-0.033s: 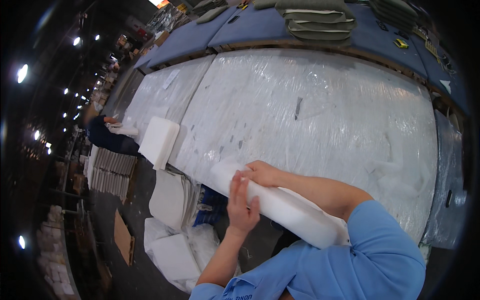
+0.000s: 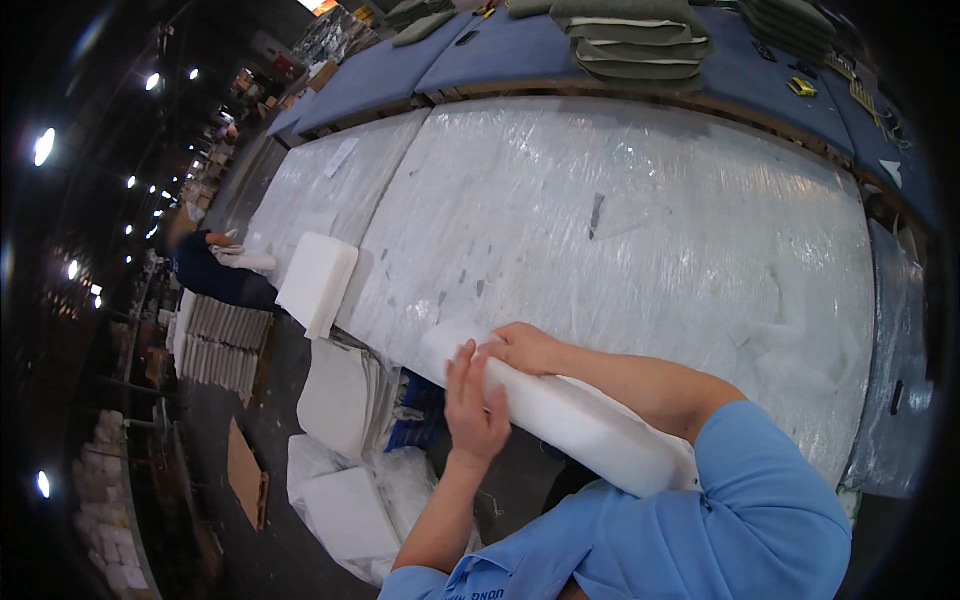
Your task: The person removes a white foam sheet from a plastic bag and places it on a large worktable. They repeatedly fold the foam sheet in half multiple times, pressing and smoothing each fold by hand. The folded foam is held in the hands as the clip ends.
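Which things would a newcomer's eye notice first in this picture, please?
Probably the broad film-wrapped table in the middle. Next, the long white padded piece at lower centre, with the left hand and right hand at its far end. Beyond, grey-green pads lie stacked on a blue table.

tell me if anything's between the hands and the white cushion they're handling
Nothing visible does: the right hand and left hand are both at the white cushion, with no other object between.
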The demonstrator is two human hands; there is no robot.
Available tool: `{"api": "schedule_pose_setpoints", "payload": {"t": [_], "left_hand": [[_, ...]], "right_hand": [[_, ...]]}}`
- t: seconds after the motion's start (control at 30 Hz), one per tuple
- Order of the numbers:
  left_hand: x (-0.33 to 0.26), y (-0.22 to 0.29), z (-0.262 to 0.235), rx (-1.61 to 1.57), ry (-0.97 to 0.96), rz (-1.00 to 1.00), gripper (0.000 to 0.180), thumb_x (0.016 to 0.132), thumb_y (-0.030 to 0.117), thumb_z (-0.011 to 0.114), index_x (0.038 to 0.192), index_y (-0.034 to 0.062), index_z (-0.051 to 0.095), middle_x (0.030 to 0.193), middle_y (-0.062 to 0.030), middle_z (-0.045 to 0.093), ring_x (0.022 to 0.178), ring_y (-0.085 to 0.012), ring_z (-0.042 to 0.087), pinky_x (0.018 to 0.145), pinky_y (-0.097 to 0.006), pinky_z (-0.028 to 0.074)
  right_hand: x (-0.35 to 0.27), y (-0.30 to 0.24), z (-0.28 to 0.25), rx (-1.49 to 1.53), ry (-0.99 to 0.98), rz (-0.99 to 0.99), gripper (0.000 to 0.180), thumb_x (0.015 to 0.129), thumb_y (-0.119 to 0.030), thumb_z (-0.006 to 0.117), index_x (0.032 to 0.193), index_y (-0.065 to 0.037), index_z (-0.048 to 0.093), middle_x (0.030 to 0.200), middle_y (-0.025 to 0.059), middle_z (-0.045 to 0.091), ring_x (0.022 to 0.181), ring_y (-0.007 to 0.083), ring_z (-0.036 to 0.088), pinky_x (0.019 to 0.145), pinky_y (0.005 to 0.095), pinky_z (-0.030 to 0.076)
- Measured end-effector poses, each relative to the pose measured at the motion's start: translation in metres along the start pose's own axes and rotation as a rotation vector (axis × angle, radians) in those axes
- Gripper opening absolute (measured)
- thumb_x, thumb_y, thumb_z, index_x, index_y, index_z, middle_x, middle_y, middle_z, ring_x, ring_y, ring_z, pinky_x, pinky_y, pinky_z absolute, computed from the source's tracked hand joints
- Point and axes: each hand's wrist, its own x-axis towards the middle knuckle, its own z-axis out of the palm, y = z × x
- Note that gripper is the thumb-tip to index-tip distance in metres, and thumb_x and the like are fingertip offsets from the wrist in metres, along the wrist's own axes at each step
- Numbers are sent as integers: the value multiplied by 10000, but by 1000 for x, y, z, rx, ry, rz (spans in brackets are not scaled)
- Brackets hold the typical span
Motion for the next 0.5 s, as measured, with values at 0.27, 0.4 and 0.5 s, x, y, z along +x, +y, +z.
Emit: {"api": "schedule_pose_setpoints", "payload": {"t": [0.27, 0.4, 0.5], "left_hand": [[1, -28, 1, 213, -85, 11, 335, 989, 158, 541, 1228, -11, 704, 1336, -198, 669, 1372, -448, 526, 1207, -579, 300], [-8, -29, -7, 232, -82, 6, 340, 979, 147, 542, 1233, -14, 701, 1329, -197, 670, 1353, -443, 540, 1196, -577, 318], [4, -24, 1, 218, -85, 65, 345, 974, 145, 541, 1236, -14, 699, 1325, -200, 668, 1345, -441, 546, 1194, -574, 323]], "right_hand": [[-4, 38, 0, -372, 103, 74, 505, 1019, -432, 560, 1029, 44, 729, 1017, 267, 729, 888, 390, 721, 833, 476, 549], [8, 37, 10, -80, 115, 181, 524, 1028, -457, 554, 1112, 36, 712, 1091, 244, 724, 1024, 359, 689, 941, 455, 515], [29, 35, 7, 216, 230, -10, 504, 1027, -465, 576, 1137, 8, 714, 1102, 199, 729, 1073, 297, 663, 957, 427, 500]]}}
